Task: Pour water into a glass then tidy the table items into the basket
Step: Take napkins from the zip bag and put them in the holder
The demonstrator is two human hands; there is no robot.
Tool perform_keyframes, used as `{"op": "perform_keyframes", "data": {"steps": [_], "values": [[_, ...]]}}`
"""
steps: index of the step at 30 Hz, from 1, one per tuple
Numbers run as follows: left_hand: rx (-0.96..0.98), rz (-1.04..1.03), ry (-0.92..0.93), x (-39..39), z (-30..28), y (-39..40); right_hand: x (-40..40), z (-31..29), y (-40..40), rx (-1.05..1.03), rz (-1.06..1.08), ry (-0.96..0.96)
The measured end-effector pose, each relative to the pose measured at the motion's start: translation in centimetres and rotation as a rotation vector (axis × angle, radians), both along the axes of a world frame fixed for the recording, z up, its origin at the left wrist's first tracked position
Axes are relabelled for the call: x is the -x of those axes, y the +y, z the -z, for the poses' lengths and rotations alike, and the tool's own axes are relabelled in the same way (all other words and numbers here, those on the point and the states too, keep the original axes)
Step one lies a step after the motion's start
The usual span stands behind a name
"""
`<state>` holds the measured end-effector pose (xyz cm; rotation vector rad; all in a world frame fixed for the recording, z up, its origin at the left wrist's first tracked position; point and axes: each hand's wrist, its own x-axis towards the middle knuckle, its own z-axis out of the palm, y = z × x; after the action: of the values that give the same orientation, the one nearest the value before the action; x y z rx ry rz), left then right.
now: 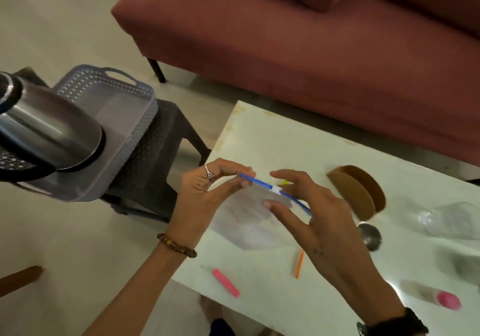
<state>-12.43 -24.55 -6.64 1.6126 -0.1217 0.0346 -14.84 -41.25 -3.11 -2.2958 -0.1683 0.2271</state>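
I hold a clear zip bag (246, 221) with a blue zip strip and a white slider above the white table (259, 133). My left hand (205, 195) pinches the left end of the strip. My right hand (311, 213) grips the bag near the slider, fingers spread. A grey perforated basket (124, 94) stands on a dark stool (161, 154) left of the table. A steel kettle (49, 130) lies on its side in the basket. On the table's right edge lies a clear glass (452, 221), blurred.
On the table lie a pink eraser-like bar (225, 283), an orange stick (299, 264), a brown cardboard holder (358, 193), a steel spoon (370, 235) and a bottle with a pink cap (446, 300). A maroon sofa (285, 37) stands behind.
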Motion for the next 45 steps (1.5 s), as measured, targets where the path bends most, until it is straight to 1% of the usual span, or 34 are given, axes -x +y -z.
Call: {"op": "perform_keyframes", "data": {"steps": [1, 2, 3, 5, 7, 9, 12, 14, 15, 16, 17, 19, 20, 22, 25, 28, 30, 33, 34, 36, 37, 38, 39, 41, 42, 43, 45], "values": [[0.008, -0.002, 0.019, 0.3, 0.0, -1.4, 0.6, -0.1, -0.9, -0.077, 0.049, 0.001], [0.018, -0.003, 0.029, 0.6, 0.1, -2.6, 1.0, -0.3, -1.6, -0.128, 0.088, -0.038], [0.03, -0.003, 0.032, 1.0, 0.2, -3.6, 1.3, -0.4, -2.0, -0.133, 0.111, -0.111], [0.039, 0.01, 0.029, 1.6, 0.3, -5.7, 1.9, -0.3, -3.4, -0.07, 0.149, -0.236], [0.035, 0.006, 0.025, 2.1, 0.6, -7.1, 2.4, 0.3, -5.1, 0.0, 0.168, -0.309], [0.081, -0.038, 0.081, 2.3, 0.8, -7.5, 2.9, 1.3, -7.2, 0.014, 0.202, -0.309], [0.126, -0.105, 0.174, 2.0, 1.2, -7.1, 3.9, 2.8, -10.9, -0.021, 0.319, -0.22], [0.195, -0.003, 0.286, 1.8, 1.5, -6.4, 4.6, 3.4, -12.3, -0.057, 0.392, -0.206], [0.241, 0.091, 0.378, 1.9, 1.5, -6.1, 4.8, 3.6, -12.6, -0.084, 0.423, -0.2], [0.248, 0.194, 0.465, 1.9, 1.5, -6.0, 4.9, 3.8, -12.8, -0.103, 0.439, -0.193], [0.197, 0.291, 0.532, 1.9, 1.5, -6.0, 5.0, 3.9, -12.8, -0.113, 0.436, -0.191], [-0.005, 0.438, 0.582, 2.0, 1.4, -6.6, 5.0, 3.9, -12.4, -0.093, 0.382, -0.199], [-0.091, 0.486, 0.566, 2.1, 1.4, -7.3, 5.0, 3.9, -12.1, -0.086, 0.346, -0.199], [-0.17, 0.536, 0.52, 2.4, 0.9, -9.2, 4.9, 3.9, -11.6, -0.065, 0.277, -0.201], [-0.147, 0.451, 0.569, 2.5, 0.9, -11.0, 4.7, 3.7, -10.7, -0.07, 0.284, -0.203], [-0.047, 0.324, 0.683, 2.6, 1.2, -11.7, 4.8, 3.3, -9.7, -0.163, 0.44, -0.159], [0.005, 0.27, 0.721, 2.9, 1.5, -11.9, 5.0, 3.2, -8.9, -0.245, 0.509, -0.085], [0.038, 0.247, 0.726, 3.4, 1.7, -12.1, 5.0, 3.7, -8.0, -0.311, 0.474, 0.105], [0.04, 0.239, 0.725, 3.5, 1.8, -12.1, 5.1, 3.9, -7.9, -0.332, 0.464, 0.135], [0.035, 0.229, 0.709, 3.6, 1.7, -12.0, 5.3, 4.1, -8.1, -0.374, 0.466, 0.128], [0.034, 0.212, 0.702, 3.5, 1.6, -11.9, 5.3, 4.1, -8.3, -0.346, 0.464, 0.089], [0.028, 0.186, 0.686, 3.4, 1.6, -11.8, 5.4, 4.1, -8.7, -0.267, 0.457, 0.026], [0.003, 0.155, 0.655, 3.3, 1.6, -11.6, 5.4, 4.0, -9.1, -0.144, 0.435, -0.046], [-0.112, 0.099, 0.553, 3.3, 1.8, -11.5, 5.4, 4.1, -9.7, 0.109, 0.388, -0.176], [-0.157, 0.079, 0.512, 3.4, 1.8, -11.5, 5.4, 4.2, -9.8, 0.202, 0.359, -0.19], [-0.182, 0.07, 0.486, 3.5, 1.8, -11.7, 5.3, 4.2, -9.6, 0.268, 0.328, -0.142], [-0.168, 0.078, 0.468, 3.9, 1.9, -12.0, 5.2, 4.3, -8.8, 0.327, 0.288, 0.047]]}}
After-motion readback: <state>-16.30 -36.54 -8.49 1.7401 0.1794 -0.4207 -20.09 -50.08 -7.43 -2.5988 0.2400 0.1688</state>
